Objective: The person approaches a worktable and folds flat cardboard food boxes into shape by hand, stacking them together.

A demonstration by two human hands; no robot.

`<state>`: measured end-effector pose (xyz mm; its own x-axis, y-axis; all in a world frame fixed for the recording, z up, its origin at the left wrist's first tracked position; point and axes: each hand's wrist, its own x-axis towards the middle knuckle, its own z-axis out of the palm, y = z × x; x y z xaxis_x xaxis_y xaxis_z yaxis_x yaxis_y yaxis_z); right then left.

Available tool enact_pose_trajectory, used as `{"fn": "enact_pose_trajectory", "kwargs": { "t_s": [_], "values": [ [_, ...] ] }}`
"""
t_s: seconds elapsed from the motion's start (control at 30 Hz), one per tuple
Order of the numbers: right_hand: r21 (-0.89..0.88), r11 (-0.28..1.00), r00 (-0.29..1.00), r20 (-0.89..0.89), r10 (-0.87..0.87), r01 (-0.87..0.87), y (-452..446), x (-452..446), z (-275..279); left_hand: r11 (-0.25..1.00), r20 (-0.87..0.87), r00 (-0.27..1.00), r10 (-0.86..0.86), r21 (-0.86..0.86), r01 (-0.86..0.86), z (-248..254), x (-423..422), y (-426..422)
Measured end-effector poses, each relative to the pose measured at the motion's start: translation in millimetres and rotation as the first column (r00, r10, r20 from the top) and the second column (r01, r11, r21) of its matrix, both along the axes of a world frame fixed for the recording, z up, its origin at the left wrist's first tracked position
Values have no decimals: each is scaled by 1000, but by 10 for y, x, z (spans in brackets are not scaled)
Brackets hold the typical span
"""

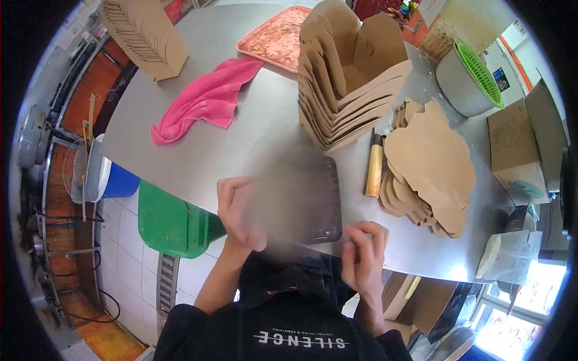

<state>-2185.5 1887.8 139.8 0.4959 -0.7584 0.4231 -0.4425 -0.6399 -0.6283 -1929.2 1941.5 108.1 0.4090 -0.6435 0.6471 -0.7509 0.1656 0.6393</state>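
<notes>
A dark, flat device with rounded corners [329, 201], like a tablet or phone, is before me at the table's near edge. A grey blur covers its left part. My left hand [237, 210] is at the blur's left side with its fingers curled; the blur hides its fingertips and whatever they grip. Beside the device's lower right corner, my right hand [366, 256] has loosely bent fingers held apart, and I see nothing in them. To the right lies a gold tube with a black cap [374, 168], next to a pile of flat cardboard pieces [428, 159].
Nested cardboard food boxes [349, 114] stand at the back of the metal table [265, 135]. A pink cloth [201, 99], a pinkish tray [274, 39] and a tall cardboard box [147, 39] are further left. A pot with a green strainer [466, 81] sits far right. A green bin [171, 219] stands below.
</notes>
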Motion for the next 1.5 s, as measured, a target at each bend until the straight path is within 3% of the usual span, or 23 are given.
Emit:
{"fn": "enact_pose_trajectory", "kwargs": {
  "t_s": [0.2, 0.4, 0.83, 0.9, 1.03, 1.1, 1.3, 1.33, 1.43, 1.5],
  "values": [
    [16, 995, 988, -117, 101, -100, 18, 58, 45, 999, -91, 996, 22, -25, -24, 18, -33, -33],
    [14, 991, 983, -126, 131, -130, 1, 85, 6, 999, -85, 996, 30, -41, -34, -8, -5, -35],
    [13, 995, 977, -188, 102, -101, -18, 169, 41, 996, -88, 996, 29, -86, -37, -14, 2, -26],
    [-14, 1000, 976, -216, -17, 15, 0, 211, 6, 994, -95, 994, 56, -91, -65, -16, -6, -25],
    [12, 1000, 995, -100, -26, 27, 50, 250, 31, 992, -74, 997, 30, -118, -39, 11, -8, -13],
    [115, 989, 989, -128, -74, 89, 119, 434, 169, 995, -59, 998, 34, -91, -40, 21, -12, 6],
    [20, 949, 932, -193, -306, 315, 86, 840, -138, 993, -77, 997, -14, -114, 6, -43, -77, 71],
    [4, 927, 910, -194, -367, 375, 63, 793, -119, 987, -63, 994, -88, -138, 79, -71, -68, 65],
    [-18, 945, 915, -244, -322, 327, 101, 606, -25, 981, -112, 991, -75, -188, 53, -112, -60, 81],
    [156, 950, 954, -179, -241, 270, 117, 438, 81, 982, -127, 988, -87, -179, 63, -91, -56, 78]
  ]
}}
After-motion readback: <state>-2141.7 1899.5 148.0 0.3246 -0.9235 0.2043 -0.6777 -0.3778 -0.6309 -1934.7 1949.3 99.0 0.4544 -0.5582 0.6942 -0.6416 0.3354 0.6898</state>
